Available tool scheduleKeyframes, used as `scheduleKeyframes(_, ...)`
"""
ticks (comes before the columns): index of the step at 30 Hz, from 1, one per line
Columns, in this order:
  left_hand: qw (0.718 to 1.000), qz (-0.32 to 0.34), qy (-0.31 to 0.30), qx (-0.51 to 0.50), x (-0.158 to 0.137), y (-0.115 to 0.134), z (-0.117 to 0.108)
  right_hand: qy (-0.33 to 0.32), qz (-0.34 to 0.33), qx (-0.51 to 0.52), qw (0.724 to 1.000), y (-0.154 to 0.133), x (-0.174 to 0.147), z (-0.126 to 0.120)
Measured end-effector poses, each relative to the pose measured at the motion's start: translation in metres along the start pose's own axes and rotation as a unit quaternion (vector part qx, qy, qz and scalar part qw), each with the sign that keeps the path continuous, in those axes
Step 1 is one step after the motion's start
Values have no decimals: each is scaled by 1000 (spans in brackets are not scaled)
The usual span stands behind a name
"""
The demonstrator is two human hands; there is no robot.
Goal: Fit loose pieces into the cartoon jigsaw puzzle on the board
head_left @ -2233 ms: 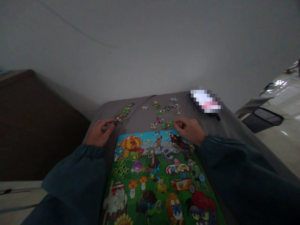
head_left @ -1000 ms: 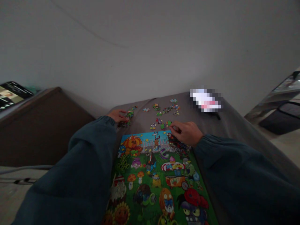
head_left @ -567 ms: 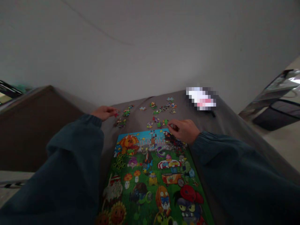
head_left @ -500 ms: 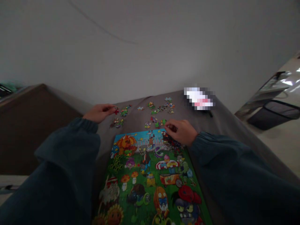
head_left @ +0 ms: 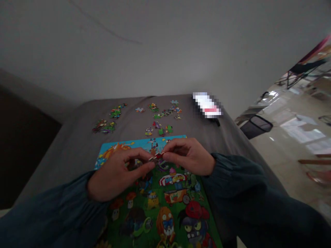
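Puzzle piece [head_left: 157,156] between both hands.

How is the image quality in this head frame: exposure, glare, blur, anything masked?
Head view: dim and underexposed over the grey table, with sleeves nearly black; the puzzle board stays readable. Bright glare on the glossy floor at right. The piece pinched between left hand and right hand is small and soft. A pixelated patch masks something at the far edge. Wide-angle bending shows at the borders.

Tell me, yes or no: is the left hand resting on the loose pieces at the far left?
No, the left hand meets the right hand over the puzzle, both pinching one piece.
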State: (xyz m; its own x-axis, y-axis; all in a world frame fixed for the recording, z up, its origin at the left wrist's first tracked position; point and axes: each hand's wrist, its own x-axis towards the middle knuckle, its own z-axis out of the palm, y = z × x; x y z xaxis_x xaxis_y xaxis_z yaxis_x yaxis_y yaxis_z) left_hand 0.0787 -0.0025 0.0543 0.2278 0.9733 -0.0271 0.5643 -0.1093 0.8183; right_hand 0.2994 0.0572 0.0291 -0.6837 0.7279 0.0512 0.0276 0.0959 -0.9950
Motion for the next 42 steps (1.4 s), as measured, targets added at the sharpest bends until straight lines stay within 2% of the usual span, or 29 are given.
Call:
scheduleKeyframes(3, 1000, 22, 0, 15, -3, -6, -5, -53, 10, -56, 997, -7, 1, -14)
scheduleKeyframes(8, 996, 38, 48, 71, -3, -23, -7, -152, 80, -103, 980, -6, -3, -32)
scheduleKeyframes(11, 990, 75, 18, 116, -5, -34, 0, -194, 127, -97, 968, 1, -6, -33)
scheduleKeyframes(16, 969, 176, -53, 164, -13, -39, 14, -237, 158, -100, 953, 4, -7, -28)
scheduleKeyframes(21, 960, 198, -75, 184, -15, -38, 17, -227, 179, -97, 952, 1, -5, -28)
scheduleKeyframes(27, 947, 234, -77, 206, -11, -37, 15, -261, 135, -118, 948, -1, -1, -38)
scheduleKeyframes(31, 946, 232, -67, 218, -11, -38, 13, -230, 97, -150, 957, -2, 2, -48)
scheduleKeyframes(37, 935, 261, -36, 236, -11, -47, 11, -145, 124, -136, 972, -2, 4, -63)
scheduleKeyframes(40, 924, 277, -54, 259, -11, -49, 10, -136, 139, -131, 972, 0, 4, -69)
scheduleKeyframes(42, 917, 283, -75, 271, -11, -49, 8, -153, 145, -122, 970, 2, 4, -70)
